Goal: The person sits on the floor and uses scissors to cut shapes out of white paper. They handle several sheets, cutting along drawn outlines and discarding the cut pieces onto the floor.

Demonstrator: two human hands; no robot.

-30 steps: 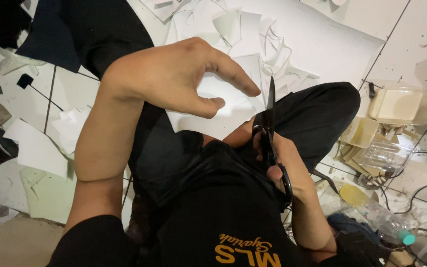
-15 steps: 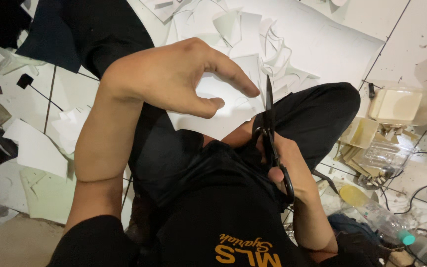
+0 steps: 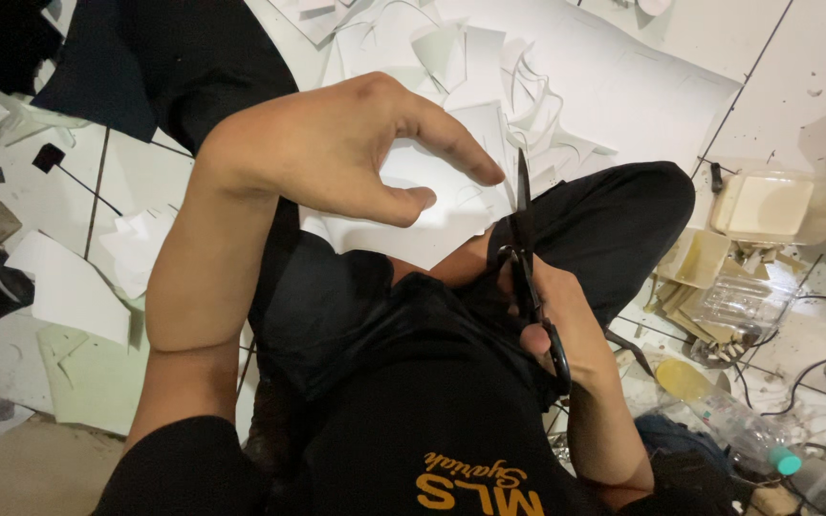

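Observation:
My left hand (image 3: 336,153) hovers in front of me, fingers curled in a C with thumb and index finger apart and nothing visibly in it. Below it a white paper sheet (image 3: 413,239) lies across my lap and black trousers. My right hand (image 3: 556,315) grips black scissors (image 3: 525,248) by the handles. Their blades are closed and point away from me, just right of my left index fingertip, beside the sheet's edge.
Cut white paper scraps (image 3: 489,57) litter the tiled floor ahead, with larger white and pale green sheets (image 3: 78,363) at left. At right lie plastic trays (image 3: 767,205), a clear bottle (image 3: 748,430), a yellow lid (image 3: 683,379) and cables (image 3: 815,373). Dark cloth (image 3: 145,57) lies at the upper left.

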